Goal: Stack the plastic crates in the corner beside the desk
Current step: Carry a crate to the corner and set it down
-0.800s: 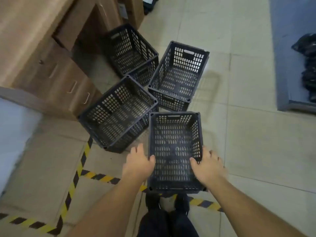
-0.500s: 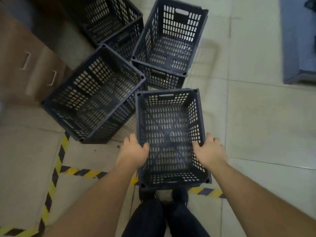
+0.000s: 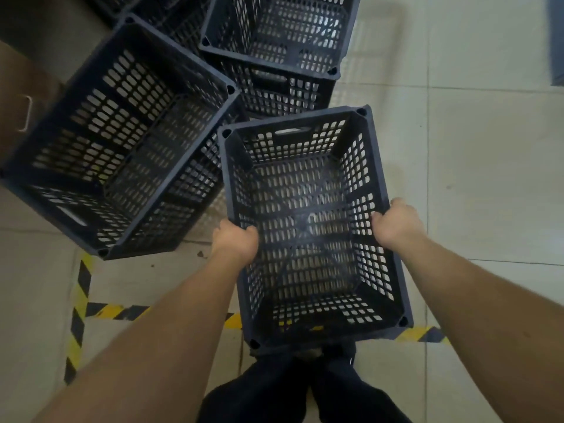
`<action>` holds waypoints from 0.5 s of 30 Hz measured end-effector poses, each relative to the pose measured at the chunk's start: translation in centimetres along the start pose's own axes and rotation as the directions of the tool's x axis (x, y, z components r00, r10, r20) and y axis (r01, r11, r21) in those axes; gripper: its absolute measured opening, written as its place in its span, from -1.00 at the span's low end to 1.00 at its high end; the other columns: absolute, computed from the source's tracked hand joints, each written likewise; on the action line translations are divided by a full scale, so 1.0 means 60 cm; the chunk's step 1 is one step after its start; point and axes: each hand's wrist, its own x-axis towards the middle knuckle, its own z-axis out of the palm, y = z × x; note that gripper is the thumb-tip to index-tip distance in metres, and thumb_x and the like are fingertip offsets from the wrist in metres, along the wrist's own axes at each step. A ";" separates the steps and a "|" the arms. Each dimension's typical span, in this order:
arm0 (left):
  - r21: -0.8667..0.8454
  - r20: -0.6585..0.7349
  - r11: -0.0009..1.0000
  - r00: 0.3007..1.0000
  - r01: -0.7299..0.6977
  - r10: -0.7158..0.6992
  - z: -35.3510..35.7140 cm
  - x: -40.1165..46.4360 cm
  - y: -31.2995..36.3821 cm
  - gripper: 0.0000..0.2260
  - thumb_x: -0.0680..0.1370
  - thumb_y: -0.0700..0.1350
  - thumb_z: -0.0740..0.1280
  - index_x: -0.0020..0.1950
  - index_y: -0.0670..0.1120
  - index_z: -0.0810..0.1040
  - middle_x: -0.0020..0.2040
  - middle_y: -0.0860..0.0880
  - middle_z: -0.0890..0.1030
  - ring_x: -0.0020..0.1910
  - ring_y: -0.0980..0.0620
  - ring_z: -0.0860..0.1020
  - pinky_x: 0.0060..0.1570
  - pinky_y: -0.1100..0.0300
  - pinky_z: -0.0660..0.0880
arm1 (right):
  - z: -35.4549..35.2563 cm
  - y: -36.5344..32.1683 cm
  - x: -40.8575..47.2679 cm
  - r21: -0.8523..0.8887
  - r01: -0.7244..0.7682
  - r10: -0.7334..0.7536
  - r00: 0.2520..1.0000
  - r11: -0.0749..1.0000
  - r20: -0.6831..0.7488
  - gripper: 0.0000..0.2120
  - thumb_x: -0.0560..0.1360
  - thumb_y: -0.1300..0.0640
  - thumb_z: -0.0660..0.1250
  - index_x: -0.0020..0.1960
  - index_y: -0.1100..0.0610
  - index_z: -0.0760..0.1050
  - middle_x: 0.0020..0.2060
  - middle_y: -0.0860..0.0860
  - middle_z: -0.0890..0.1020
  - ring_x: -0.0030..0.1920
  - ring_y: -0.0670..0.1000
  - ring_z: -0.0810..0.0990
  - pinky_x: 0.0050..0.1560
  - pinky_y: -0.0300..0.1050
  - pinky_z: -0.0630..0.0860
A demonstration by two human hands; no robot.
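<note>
A dark perforated plastic crate [image 3: 308, 227] fills the middle of the head view, in front of my legs. My left hand [image 3: 235, 241] grips its left long rim and my right hand [image 3: 393, 222] grips its right long rim, fingers curled over the edges. A second crate [image 3: 119, 138] sits skewed at the left, its corner close to the held one. A third crate [image 3: 274, 47] lies beyond, at the top centre. Part of a fourth crate [image 3: 164, 16] shows behind these two, mostly hidden.
A wooden drawer front with a metal handle [image 3: 26, 112] stands at the far left. Yellow-black hazard tape [image 3: 79, 300] crosses the pale tiled floor under my arms. Open tiles [image 3: 488, 178] stretch to the right. My dark trousers [image 3: 302, 389] are at the bottom.
My fingers have closed over both long rims of the near crate. The view has dropped closer and tilted down, so the crates look larger and the desk has mostly left the frame.
</note>
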 end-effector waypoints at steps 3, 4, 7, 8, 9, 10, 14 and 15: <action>-0.058 -0.015 0.997 0.999 0.046 -0.047 0.010 0.033 -0.009 -0.47 0.63 0.09 0.29 0.52 -0.16 0.43 0.41 -0.22 0.55 0.30 -0.31 0.57 0.32 -0.20 0.56 | 0.013 0.002 0.019 0.014 0.013 -0.013 1.000 1.000 -0.004 -0.67 0.62 0.11 0.25 0.32 0.25 0.38 0.19 0.24 0.57 0.14 0.29 0.58 0.09 0.10 0.56; -0.076 -0.008 0.995 0.998 0.062 -0.063 0.013 0.039 -0.010 -0.49 0.63 0.08 0.30 0.50 -0.16 0.45 0.38 -0.22 0.58 0.27 -0.31 0.59 0.29 -0.21 0.58 | 0.016 0.003 0.023 0.009 0.010 -0.010 1.000 1.000 -0.009 -0.69 0.61 0.14 0.26 0.31 0.25 0.38 0.19 0.24 0.57 0.14 0.29 0.58 0.11 0.10 0.57; -0.095 -0.004 0.993 0.997 0.074 -0.075 0.021 0.046 -0.012 -0.54 0.63 0.06 0.31 0.45 -0.16 0.48 0.31 -0.22 0.63 0.19 -0.30 0.63 0.22 -0.20 0.62 | 0.017 0.012 0.033 -0.022 -0.001 0.001 1.000 1.000 -0.008 -0.71 0.59 0.22 0.29 0.28 0.27 0.42 0.17 0.24 0.59 0.15 0.28 0.59 0.06 0.06 0.56; -0.094 -0.005 0.993 0.997 0.074 -0.075 0.022 0.043 -0.011 -0.54 0.63 0.06 0.32 0.44 -0.17 0.48 0.30 -0.22 0.63 0.18 -0.30 0.63 0.21 -0.20 0.63 | 0.015 0.015 0.035 -0.036 0.000 0.000 1.000 0.999 0.002 -0.72 0.59 0.24 0.29 0.27 0.28 0.44 0.16 0.24 0.60 0.15 0.28 0.60 0.01 0.02 0.53; -0.095 -0.010 0.993 0.997 0.069 -0.070 0.023 0.042 -0.012 -0.54 0.63 0.05 0.32 0.45 -0.17 0.48 0.31 -0.23 0.62 0.19 -0.31 0.62 0.20 -0.21 0.63 | 0.012 0.018 0.035 -0.050 0.003 -0.002 1.000 0.999 0.017 -0.74 0.59 0.24 0.29 0.26 0.29 0.46 0.16 0.25 0.61 0.15 0.28 0.60 -0.04 -0.03 0.49; -0.095 -0.012 0.993 0.997 0.070 -0.071 0.021 0.033 -0.011 -0.54 0.63 0.04 0.32 0.45 -0.18 0.47 0.31 -0.23 0.61 0.19 -0.31 0.62 0.20 -0.21 0.63 | 0.008 0.021 0.035 -0.061 0.003 -0.001 0.999 0.998 0.032 -0.75 0.60 0.25 0.29 0.25 0.30 0.48 0.15 0.25 0.61 0.15 0.28 0.60 -0.06 -0.05 0.46; -0.122 -0.016 0.991 0.998 0.051 -0.054 0.012 -0.002 -0.014 -0.58 0.66 0.00 0.31 0.45 -0.20 0.46 0.29 -0.22 0.62 0.18 -0.29 0.62 0.18 -0.16 0.63 | -0.018 0.034 0.015 -0.080 -0.002 0.005 0.999 0.997 0.037 -0.80 0.60 0.25 0.27 0.20 0.30 0.51 0.11 0.26 0.63 0.12 0.29 0.60 -0.05 -0.04 0.47; -0.129 -0.019 0.991 0.999 0.042 -0.045 0.007 -0.010 -0.014 -0.59 0.66 -0.01 0.31 0.44 -0.19 0.47 0.28 -0.22 0.63 0.17 -0.27 0.63 0.15 -0.13 0.63 | -0.026 0.037 0.006 -0.077 -0.009 0.012 0.999 0.997 0.036 -0.80 0.60 0.26 0.27 0.19 0.30 0.50 0.11 0.26 0.63 0.12 0.29 0.60 -0.06 -0.04 0.46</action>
